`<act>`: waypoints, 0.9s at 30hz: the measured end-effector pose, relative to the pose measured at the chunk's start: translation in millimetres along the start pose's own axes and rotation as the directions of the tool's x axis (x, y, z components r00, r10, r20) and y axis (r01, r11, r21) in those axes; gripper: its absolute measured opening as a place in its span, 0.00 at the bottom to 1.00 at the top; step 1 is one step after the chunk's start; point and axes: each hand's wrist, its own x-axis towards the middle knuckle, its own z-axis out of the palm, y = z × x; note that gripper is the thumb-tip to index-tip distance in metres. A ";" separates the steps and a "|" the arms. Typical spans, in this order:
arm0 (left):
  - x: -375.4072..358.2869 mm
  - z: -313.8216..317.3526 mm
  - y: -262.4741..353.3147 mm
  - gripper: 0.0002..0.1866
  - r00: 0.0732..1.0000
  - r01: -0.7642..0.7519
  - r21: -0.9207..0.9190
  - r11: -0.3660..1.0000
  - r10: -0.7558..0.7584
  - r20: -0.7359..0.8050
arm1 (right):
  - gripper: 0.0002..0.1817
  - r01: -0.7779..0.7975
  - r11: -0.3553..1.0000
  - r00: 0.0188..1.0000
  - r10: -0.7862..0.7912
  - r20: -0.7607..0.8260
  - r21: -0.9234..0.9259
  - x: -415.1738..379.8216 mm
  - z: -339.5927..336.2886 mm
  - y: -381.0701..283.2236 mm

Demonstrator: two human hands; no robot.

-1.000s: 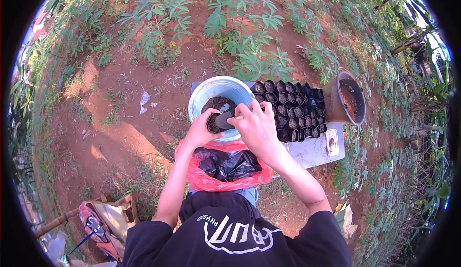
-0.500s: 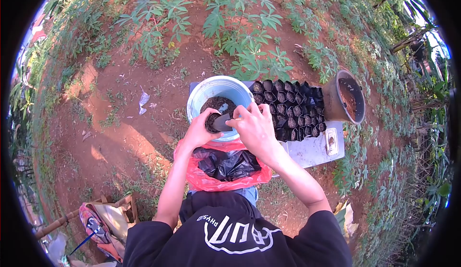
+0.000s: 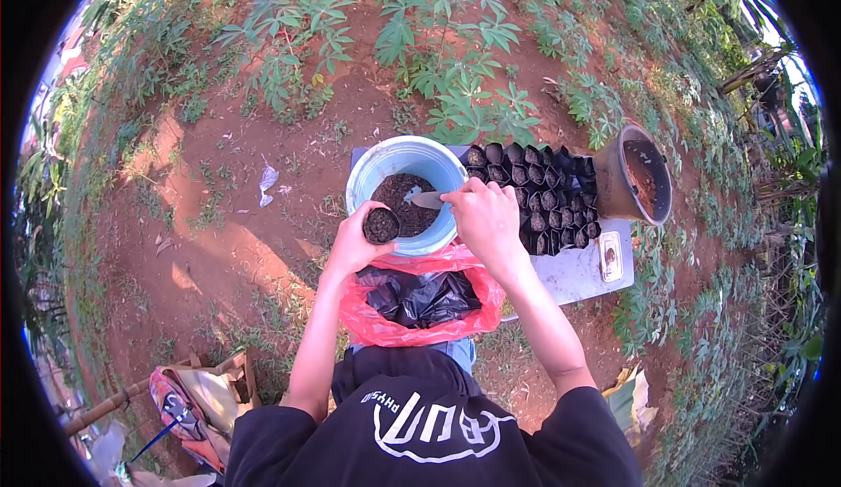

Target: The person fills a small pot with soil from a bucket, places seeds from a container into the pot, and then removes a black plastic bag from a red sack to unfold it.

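My left hand (image 3: pixel 352 243) is wrapped round a small black pot bag (image 3: pixel 382 225) filled with dark soil, at the left rim of a light blue bucket (image 3: pixel 365 165). Over the bucket's right side, my right hand (image 3: pixel 484 217) grips a small trowel (image 3: pixel 428 200) by its handle end. The blade points left above the dark soil (image 3: pixel 401 191) in the bucket. Rows of black soil-filled bags (image 3: pixel 536 198) stand on the table, right of my right hand.
A brown bucket (image 3: pixel 611 180) of reddish soil stands at the table's right end. A white tray (image 3: pixel 611 257) lies on the table (image 3: pixel 569 278). Nearest my body is a red plastic bag (image 3: pixel 362 314) with black plastic (image 3: pixel 429 301) inside. Leafy plants grow beyond.
The trowel has moved away from the pot bag and now points into the bucket. My right hand has shifted right, and the pot bag's soil-filled top is in fuller view.
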 end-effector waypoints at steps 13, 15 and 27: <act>-50.3 -14.1 -27.3 0.31 0.979 0.145 -0.023 0.989 -0.147 -0.139 | 0.12 -0.267 0.950 0.812 0.133 0.568 0.159 36.0 157.7 -1.4; -52.3 -14.4 -29.5 0.31 0.981 0.127 -0.018 0.992 -0.128 -0.146 | 0.12 -0.288 0.933 0.800 0.109 0.590 0.217 37.2 153.5 -6.4; -46.7 -16.7 -26.6 0.31 0.977 0.158 -0.065 0.985 -0.165 -0.136 | 0.14 -0.401 0.867 0.795 0.169 0.582 0.296 26.3 177.4 -18.5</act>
